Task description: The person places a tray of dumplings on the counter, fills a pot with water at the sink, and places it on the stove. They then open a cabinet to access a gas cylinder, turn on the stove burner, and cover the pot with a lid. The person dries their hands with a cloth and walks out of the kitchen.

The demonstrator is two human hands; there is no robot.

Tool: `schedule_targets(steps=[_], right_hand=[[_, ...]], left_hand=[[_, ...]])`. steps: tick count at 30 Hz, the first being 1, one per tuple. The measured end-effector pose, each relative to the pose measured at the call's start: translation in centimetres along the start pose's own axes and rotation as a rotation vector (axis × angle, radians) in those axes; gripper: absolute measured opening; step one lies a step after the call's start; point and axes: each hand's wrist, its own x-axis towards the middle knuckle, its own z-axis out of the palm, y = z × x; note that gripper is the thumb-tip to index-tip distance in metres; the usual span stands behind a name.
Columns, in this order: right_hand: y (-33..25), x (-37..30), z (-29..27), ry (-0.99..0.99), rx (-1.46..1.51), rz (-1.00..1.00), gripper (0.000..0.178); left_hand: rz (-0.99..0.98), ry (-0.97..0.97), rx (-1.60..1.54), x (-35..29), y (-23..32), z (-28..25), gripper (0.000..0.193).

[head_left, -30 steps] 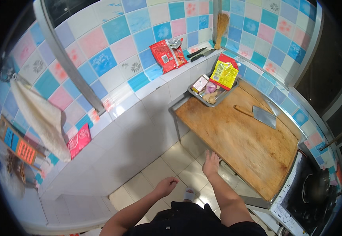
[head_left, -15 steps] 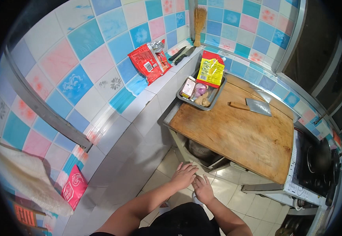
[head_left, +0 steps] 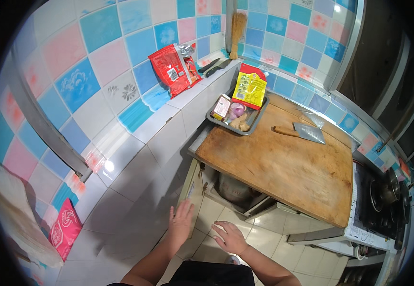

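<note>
Head view: left hand (head_left: 180, 220), empty, fingers spread, beside the ajar cabinet door (head_left: 196, 190) under the wooden desk's (head_left: 273, 167) left end, contact unclear; right hand (head_left: 230, 237), also empty, fingers parted, over floor tiles (head_left: 264, 237). On desk, grey tray (head_left: 258, 117) with purple onion (head_left: 238, 110) and ginger (head_left: 239, 124), then cleaver (head_left: 309, 133); far right, pot (head_left: 389, 187) on black stove (head_left: 372, 222).

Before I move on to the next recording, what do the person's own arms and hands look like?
The left hand and right hand are bare, without gloves. Both forearms are uncovered, with no watch or cuff visible. Between them shows a black garment.
</note>
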Motion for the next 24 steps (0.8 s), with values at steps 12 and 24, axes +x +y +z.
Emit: schedule_targets(steps=[12,24], right_hand=[[10.3,4.1,6.2,0.196,-0.106,-0.176,0.025],[21.7,4.1,13.2,0.549,-0.359,-0.17,0.026]], left_hand=[[-0.193,0.095,0.197,-2.3,-5.0,2.9,0.056],[-0.154,0.692,0.241,-1.0,-5.6,8.3,0.05]])
